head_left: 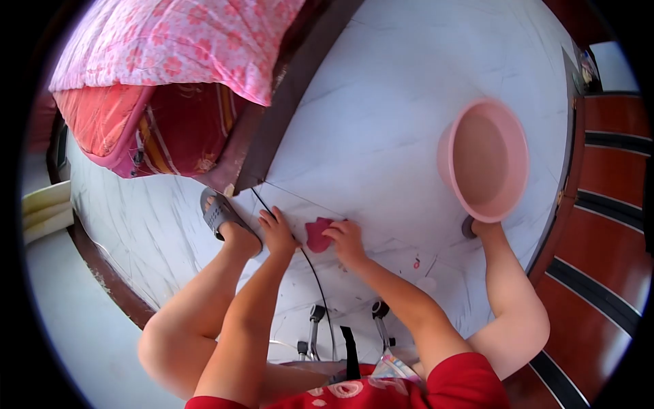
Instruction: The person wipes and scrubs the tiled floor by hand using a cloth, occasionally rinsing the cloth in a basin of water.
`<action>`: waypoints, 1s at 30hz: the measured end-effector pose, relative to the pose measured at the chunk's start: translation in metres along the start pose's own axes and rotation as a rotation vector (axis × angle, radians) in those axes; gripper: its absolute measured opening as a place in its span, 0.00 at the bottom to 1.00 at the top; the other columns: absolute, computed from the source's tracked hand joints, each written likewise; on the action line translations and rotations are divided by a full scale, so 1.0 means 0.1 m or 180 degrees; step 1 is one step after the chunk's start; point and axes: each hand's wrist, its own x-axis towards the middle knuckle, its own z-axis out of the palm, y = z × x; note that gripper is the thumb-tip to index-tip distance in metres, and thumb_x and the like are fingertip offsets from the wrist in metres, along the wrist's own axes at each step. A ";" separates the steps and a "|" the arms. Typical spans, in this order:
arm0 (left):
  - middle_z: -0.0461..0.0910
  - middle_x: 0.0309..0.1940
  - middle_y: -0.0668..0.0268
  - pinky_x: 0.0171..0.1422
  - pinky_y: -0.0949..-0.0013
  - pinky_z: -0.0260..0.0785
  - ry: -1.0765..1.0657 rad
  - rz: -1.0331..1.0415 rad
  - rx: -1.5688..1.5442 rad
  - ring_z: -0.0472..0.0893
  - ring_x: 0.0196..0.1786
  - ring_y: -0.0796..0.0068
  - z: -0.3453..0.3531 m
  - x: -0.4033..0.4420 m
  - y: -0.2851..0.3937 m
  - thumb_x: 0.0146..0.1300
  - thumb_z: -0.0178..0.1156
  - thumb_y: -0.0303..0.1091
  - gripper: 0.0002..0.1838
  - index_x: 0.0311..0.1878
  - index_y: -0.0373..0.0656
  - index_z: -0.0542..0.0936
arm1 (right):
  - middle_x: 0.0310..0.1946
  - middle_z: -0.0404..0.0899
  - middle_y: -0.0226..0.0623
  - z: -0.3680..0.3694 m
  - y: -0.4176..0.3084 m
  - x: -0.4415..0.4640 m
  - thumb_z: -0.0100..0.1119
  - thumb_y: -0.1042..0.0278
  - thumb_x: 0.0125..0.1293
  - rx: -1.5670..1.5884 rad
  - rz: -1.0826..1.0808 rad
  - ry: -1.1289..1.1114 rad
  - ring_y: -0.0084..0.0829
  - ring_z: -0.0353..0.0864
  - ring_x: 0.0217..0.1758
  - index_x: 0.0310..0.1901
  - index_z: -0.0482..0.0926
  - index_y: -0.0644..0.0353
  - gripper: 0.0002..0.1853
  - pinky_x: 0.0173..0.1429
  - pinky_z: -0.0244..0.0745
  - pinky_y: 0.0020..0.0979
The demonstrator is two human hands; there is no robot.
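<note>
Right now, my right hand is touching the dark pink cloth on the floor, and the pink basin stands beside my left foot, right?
Not quite: in the head view, the pink basin stands beside your right foot. Your right hand is indeed touching the dark pink cloth on the floor.

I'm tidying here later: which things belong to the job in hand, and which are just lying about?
In the job, it seems:
pink cloth, touched by the right hand
pink basin, probably
black cable by the left hand, perhaps; whether held is unclear

Just about, apparently:
floral cover
small reddish scrap on the floor
</note>
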 end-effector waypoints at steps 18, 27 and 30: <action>0.42 0.69 0.38 0.74 0.58 0.48 -0.0234 0.0235 0.0641 0.48 0.70 0.36 -0.04 0.01 0.01 0.32 0.76 0.52 0.67 0.70 0.34 0.45 | 0.49 0.72 0.30 0.31 0.17 1.26 0.52 0.76 0.52 -0.0717 -0.0804 -0.0447 0.43 0.64 0.55 0.46 0.80 0.42 0.21 0.54 0.57 0.49; 0.42 0.68 0.33 0.73 0.56 0.48 -0.0208 0.0030 0.0221 0.48 0.70 0.34 -0.04 0.00 0.04 0.31 0.76 0.55 0.69 0.70 0.31 0.44 | 0.34 0.79 0.38 -1.01 0.59 0.53 0.52 0.86 0.41 0.0633 -0.0226 -0.0703 0.42 0.76 0.40 0.34 0.81 0.52 0.19 0.46 0.70 0.38; 0.42 0.67 0.32 0.73 0.54 0.47 -0.0295 -0.0022 0.0491 0.48 0.69 0.33 -0.01 0.04 0.07 0.30 0.76 0.56 0.70 0.69 0.30 0.43 | 0.39 0.77 0.40 -1.55 1.22 1.22 0.52 0.88 0.45 -0.0411 0.0221 0.0535 0.44 0.75 0.44 0.41 0.80 0.52 0.22 0.48 0.71 0.41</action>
